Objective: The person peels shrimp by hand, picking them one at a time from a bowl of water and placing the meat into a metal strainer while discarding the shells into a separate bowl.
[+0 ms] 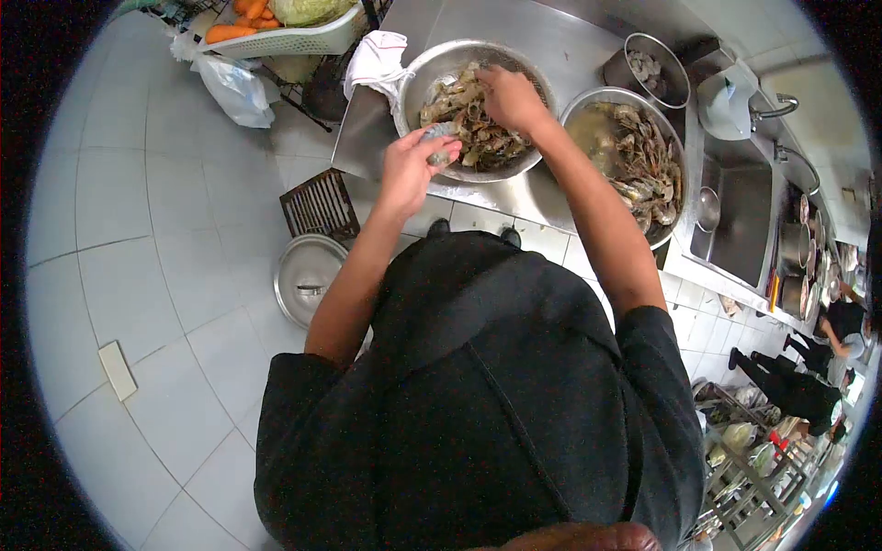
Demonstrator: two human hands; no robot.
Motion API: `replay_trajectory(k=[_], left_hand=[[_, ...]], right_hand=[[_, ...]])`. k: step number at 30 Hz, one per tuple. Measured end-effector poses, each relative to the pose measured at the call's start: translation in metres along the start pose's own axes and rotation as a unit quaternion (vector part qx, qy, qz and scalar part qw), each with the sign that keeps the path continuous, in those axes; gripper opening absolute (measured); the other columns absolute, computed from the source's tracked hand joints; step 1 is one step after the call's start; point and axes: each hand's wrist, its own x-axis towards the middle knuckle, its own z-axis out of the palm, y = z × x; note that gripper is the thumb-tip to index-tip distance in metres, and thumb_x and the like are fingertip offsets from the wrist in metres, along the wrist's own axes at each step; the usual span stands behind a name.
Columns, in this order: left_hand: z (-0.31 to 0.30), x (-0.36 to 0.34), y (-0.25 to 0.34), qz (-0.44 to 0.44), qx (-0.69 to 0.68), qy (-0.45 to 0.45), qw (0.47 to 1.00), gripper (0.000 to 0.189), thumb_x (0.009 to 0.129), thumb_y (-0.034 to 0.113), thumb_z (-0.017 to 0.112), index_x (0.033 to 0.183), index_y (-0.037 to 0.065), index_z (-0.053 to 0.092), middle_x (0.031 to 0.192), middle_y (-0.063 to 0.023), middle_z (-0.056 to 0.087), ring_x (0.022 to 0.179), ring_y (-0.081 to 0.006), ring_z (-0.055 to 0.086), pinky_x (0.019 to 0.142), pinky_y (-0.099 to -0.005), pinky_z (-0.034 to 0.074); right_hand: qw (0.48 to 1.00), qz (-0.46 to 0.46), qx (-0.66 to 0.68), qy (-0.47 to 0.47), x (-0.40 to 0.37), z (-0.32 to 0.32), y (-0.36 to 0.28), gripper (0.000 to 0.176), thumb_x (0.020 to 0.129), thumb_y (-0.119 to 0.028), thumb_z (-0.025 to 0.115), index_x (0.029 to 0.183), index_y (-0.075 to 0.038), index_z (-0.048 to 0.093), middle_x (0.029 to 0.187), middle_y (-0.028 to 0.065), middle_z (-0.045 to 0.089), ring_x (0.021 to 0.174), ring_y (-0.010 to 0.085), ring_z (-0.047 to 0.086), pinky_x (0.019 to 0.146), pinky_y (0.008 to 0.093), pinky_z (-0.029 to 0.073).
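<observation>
Left hand [407, 168]: I've got it curled, thumb and fingers pinching a grey prawn [435, 133] at the near-left rim of the steel bowl [411, 84]; the palm side is mostly turned out of my view. Right hand [508, 97] reaches down into the brown prawn pile [491, 138] inside that bowl; its fingertips are lost among the pieces, so I can't tell whether they pinch anything or are spread.

The right forearm covers part of the near-left rim of the second basin [682, 151], where more prawns [643, 151] sit in cloudy liquid. Small steel pot [677, 84] behind it holds greyish pieces, too small for me to identify. White cloth [375, 62] hangs by the bowl's left side; its reddish mark could be lettering or stitching, can't say. Carrots [250, 16] and a pale green vegetable in the basket [326, 39] are cut off at the top. Far right, people [797, 390] and the loaded rack [749, 450] blur at the lens edge; any print over there is unreadable to me. The dark apron [496, 386] fills the lower middle, hiding the floor beneath.
</observation>
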Motion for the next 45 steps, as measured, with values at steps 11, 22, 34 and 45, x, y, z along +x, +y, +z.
replay_trajectory(k=[11, 22, 34, 45], left_hand=[[-0.002, 0.015, -0.005, -0.075, 0.01, -0.047, 0.996, 0.019, 0.093, 0.01, 0.049, 0.104, -0.003, 0.057, 0.106, -0.0121, 0.061, 0.093, -0.0213, 0.063, 0.082, -0.0403, 0.054], [-0.002, 0.034, -0.02, -0.092, 0.151, -0.106, 0.979, 0.026, 0.098, 0.016, 0.043, 0.108, 0.0, 0.06, 0.106, -0.0091, 0.064, 0.089, -0.0181, 0.063, 0.076, -0.0375, 0.055], [0.015, 0.029, 0.008, -0.02, 0.236, -0.107, 0.966, 0.026, 0.092, 0.016, 0.055, 0.11, 0.0, 0.062, 0.097, -0.007, 0.066, 0.078, -0.0126, 0.062, 0.064, -0.0274, 0.053], [0.009, 0.011, 0.015, 0.025, 0.229, -0.09, 0.969, 0.028, 0.095, 0.015, 0.052, 0.115, -0.003, 0.058, 0.095, -0.0105, 0.068, 0.081, -0.0166, 0.065, 0.069, -0.0289, 0.051]], right_hand=[[0.985, -0.134, 0.036, -0.102, -0.054, -0.021, -0.058, 0.032, 0.067, -0.012, 0.07, 0.097, -0.005, 0.064, 0.09, 0.0174, 0.067, 0.084, 0.0362, 0.066, 0.074, 0.0458, 0.053], [0.986, -0.141, 0.014, -0.086, -0.068, -0.03, -0.058, 0.025, 0.065, -0.014, 0.071, 0.084, 0.001, 0.063, 0.083, 0.0214, 0.067, 0.08, 0.0362, 0.067, 0.073, 0.0446, 0.054], [0.992, -0.087, 0.089, 0.025, -0.048, -0.023, -0.039, 0.021, 0.068, -0.007, 0.065, 0.086, 0.001, 0.059, 0.074, 0.0264, 0.063, 0.074, 0.0433, 0.064, 0.067, 0.0488, 0.052], [0.989, 0.062, 0.115, 0.064, -0.013, -0.025, 0.011, 0.028, 0.079, -0.007, 0.056, 0.104, -0.005, 0.067, 0.086, 0.0253, 0.065, 0.082, 0.0374, 0.066, 0.074, 0.0395, 0.053]])
